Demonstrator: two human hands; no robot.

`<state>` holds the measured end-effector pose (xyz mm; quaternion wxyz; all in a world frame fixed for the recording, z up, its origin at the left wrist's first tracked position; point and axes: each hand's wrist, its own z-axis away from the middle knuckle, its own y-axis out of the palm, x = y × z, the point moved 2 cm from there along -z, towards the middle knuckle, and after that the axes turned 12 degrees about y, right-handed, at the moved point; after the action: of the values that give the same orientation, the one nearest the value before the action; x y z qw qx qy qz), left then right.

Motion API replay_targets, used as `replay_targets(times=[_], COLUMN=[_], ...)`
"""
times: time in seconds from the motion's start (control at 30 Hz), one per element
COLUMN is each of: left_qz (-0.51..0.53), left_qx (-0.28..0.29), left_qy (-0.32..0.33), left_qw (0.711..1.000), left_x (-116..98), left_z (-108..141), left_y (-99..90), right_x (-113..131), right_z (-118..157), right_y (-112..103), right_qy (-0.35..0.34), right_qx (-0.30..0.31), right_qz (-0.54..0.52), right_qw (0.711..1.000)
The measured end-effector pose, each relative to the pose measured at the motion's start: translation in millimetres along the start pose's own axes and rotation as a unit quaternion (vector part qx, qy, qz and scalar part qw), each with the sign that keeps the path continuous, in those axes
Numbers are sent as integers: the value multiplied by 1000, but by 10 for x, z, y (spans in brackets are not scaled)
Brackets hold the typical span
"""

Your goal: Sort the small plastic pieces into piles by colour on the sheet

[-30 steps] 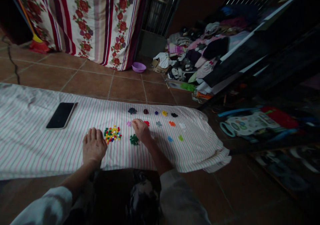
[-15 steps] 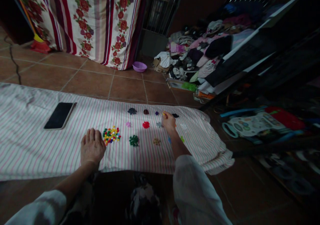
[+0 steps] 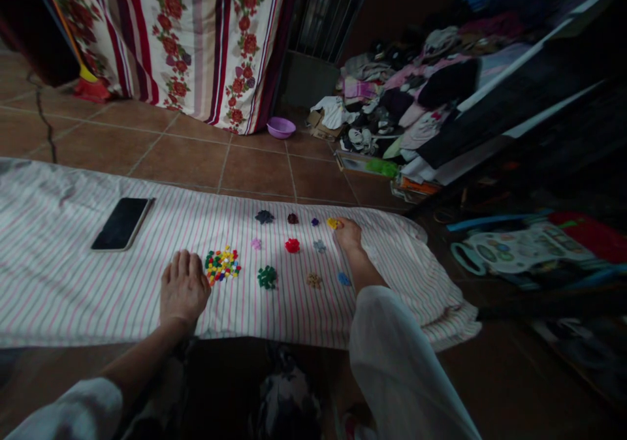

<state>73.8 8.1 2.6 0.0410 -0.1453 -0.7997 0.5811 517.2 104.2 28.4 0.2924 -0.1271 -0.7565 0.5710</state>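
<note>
Since a second ago, moved right hand [image 3: 349,235] from beside round red pile of small pieces [image 3: 292,245] to right edge of small bright-yellow pile [image 3: 332,222], far row; cannot tell if pinching anything. Still resting left hand [image 3: 184,290] flat on white striped cloth [image 3: 122,296], right beside loose multicoloured pile [image 3: 223,265]. Keeping hands well apart.

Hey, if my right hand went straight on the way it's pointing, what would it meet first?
Your right hand would likely meet the yellow pile first, just at your fingertips; whether they already touch it is unclear.
</note>
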Motion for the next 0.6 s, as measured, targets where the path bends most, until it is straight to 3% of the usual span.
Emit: replay_targets(times=[0.33, 0.6], left_qz=[-9, 23], left_qx=[-7, -9], left_qy=[7, -4], left_qw=[1000, 1000], left_x=[26, 15], left_z=[13, 6], left_y=[48, 31], right_x=[38, 84], right_z=[-23, 48], right_y=[73, -78], right_qy=[12, -1], right_qx=[38, 1], right_qz=[37, 2], right_qw=[999, 1000])
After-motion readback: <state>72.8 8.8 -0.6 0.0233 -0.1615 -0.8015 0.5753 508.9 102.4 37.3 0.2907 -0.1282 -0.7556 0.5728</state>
